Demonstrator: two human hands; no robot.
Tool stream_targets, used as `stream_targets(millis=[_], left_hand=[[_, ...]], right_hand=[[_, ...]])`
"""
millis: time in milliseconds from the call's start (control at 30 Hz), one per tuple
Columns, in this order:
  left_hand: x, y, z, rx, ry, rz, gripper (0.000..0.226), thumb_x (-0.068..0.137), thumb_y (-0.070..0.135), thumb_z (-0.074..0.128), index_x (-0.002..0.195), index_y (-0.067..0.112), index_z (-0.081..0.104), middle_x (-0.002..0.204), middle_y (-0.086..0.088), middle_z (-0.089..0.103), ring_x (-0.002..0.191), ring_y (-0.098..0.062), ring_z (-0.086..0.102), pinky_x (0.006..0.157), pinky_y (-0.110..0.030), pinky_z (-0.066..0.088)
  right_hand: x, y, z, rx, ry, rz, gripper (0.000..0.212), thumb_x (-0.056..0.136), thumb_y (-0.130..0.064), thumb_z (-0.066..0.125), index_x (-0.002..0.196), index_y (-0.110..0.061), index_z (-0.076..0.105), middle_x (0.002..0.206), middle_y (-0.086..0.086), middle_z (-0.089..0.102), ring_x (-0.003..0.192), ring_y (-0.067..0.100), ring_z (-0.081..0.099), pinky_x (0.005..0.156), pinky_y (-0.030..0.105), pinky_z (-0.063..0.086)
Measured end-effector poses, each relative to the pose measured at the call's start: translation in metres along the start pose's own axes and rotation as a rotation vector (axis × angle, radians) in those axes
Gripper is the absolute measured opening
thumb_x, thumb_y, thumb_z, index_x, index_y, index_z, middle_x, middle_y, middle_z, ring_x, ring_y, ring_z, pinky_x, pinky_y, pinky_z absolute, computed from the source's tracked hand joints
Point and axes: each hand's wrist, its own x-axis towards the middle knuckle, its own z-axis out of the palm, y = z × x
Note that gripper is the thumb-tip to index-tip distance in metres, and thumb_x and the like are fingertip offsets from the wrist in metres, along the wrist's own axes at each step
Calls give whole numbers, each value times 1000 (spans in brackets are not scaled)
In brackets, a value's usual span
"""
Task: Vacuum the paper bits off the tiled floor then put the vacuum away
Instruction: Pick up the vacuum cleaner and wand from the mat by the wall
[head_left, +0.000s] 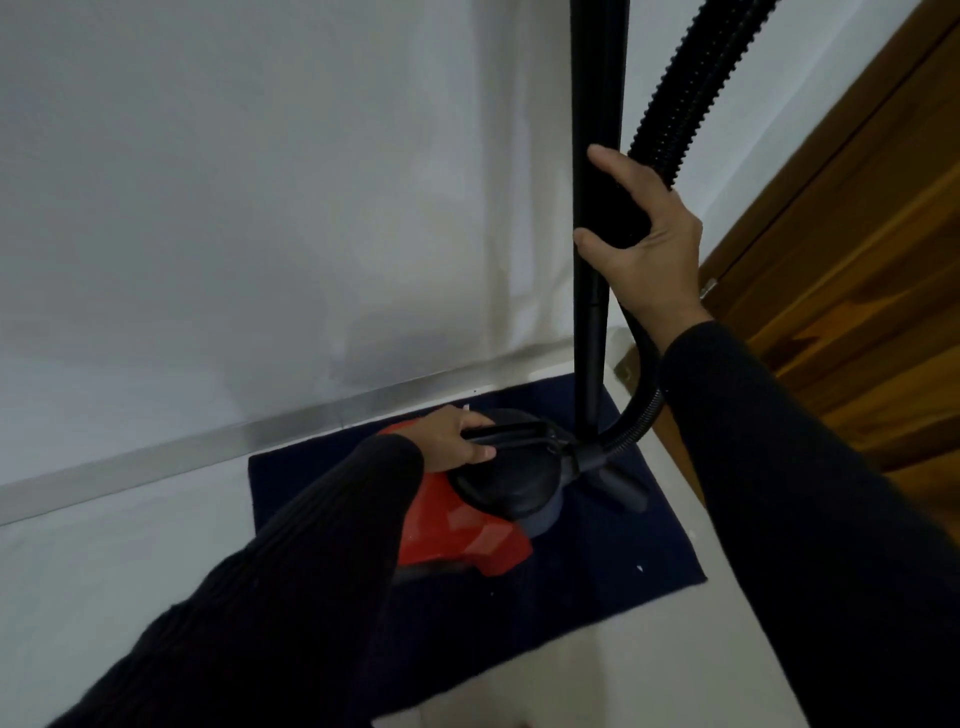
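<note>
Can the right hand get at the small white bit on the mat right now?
Probably not: the right hand grips the upright black tube. The white bit lies uncovered on the dark mat, low, beside the red vacuum.

your glossy red plastic vacuum body (457, 525) has a matte black rounded top (511, 486) and a black carry handle (506, 435). the long rigid wand tube (597, 156) is plain black; the ribbed corrugated hose (691, 98) is black too, ridged all along. the flat rectangular mat (597, 566) under it is dark navy with a few tiny white specks. your knit sleeves (779, 467) are black, faintly ribbed. the wall (260, 182) is plain white-grey, with a pale grey skirting strip (182, 452). the tiled floor (104, 571) is off-white. the wooden door (857, 260) is warm brown, streaky grain.
</note>
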Motion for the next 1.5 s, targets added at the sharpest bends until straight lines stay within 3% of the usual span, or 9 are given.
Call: stream_targets(millis=[200, 367, 533, 767, 900, 1067, 1133, 1300, 1500], left_hand=[[-84, 83, -10, 101, -30, -30, 19, 88, 17, 62, 106, 13, 66, 98, -6, 67, 89, -15, 60, 86, -29, 45], [-164, 153, -23, 44, -56, -53, 18, 88, 16, 62, 104, 21, 67, 95, -4, 68, 89, -15, 62, 85, -29, 47], [-246, 218, -31, 21, -80, -59, 46, 91, 13, 60, 134, 26, 52, 122, 0, 62, 109, -11, 56, 99, -23, 40], [-357, 268, -10, 124, -128, 16, 51, 91, 12, 60, 138, 29, 48, 119, 12, 55, 108, -3, 50, 82, -6, 30], [-402, 274, 15, 98, -176, 34, 53, 88, 9, 62, 136, 29, 49, 132, 5, 58, 122, -10, 52, 106, -23, 35], [-465, 282, 66, 92, -214, 6, 54, 90, 14, 60, 136, 38, 47, 136, 7, 54, 124, -10, 50, 110, -31, 35], [-490, 285, 89, 90, -221, 8, 54, 90, 15, 60, 136, 41, 46, 140, 9, 51, 126, -10, 47, 112, -34, 33], [-556, 287, 153, 57, -222, -2, 54, 91, 19, 59, 136, 46, 43, 145, 11, 45, 129, -10, 43, 113, -34, 32], [-632, 278, 222, 12, -255, -24, 54, 90, 20, 60, 130, 52, 45, 138, 5, 52, 120, -13, 52, 108, -36, 39]], right_hand=[[10, -82, -56, 24, -26, 26, 62, 77, -2, 68, 133, -25, 55, 130, -8, 58, 122, 16, 53, 109, 34, 42], [13, -172, -107, -31, -46, 36, 60, 78, -4, 70, 133, -26, 56, 127, -11, 59, 114, 17, 55, 102, 14, 39], [-2, -265, -156, -98, -1, 19, 58, 78, -5, 70, 132, -25, 58, 122, 0, 63, 111, 21, 58, 96, 5, 37], [-59, -381, -216, -199, 85, 6, 58, 77, -2, 71, 131, -20, 58, 125, -9, 60, 115, 23, 58, 94, -6, 20], [-99, -426, -247, -219, 124, 20, 58, 78, -5, 70, 131, -26, 55, 126, -13, 58, 116, 10, 55, 103, 3, 24], [-160, -472, -278, -211, 150, 44, 58, 78, -6, 68, 131, -25, 53, 126, -20, 53, 115, -17, 46, 113, 25, 32], [-187, -487, -291, -201, 159, 46, 58, 78, -5, 69, 131, -22, 55, 126, -20, 53, 116, -17, 45, 112, 23, 33], [-261, -527, -316, -172, 167, 21, 58, 77, -7, 68, 129, -30, 52, 128, -20, 54, 120, -10, 48, 110, 50, 36], [-345, -580, -335, -197, 142, 66, 58, 77, -8, 67, 130, -28, 53, 126, -26, 52, 121, -8, 48, 111, 50, 35]])
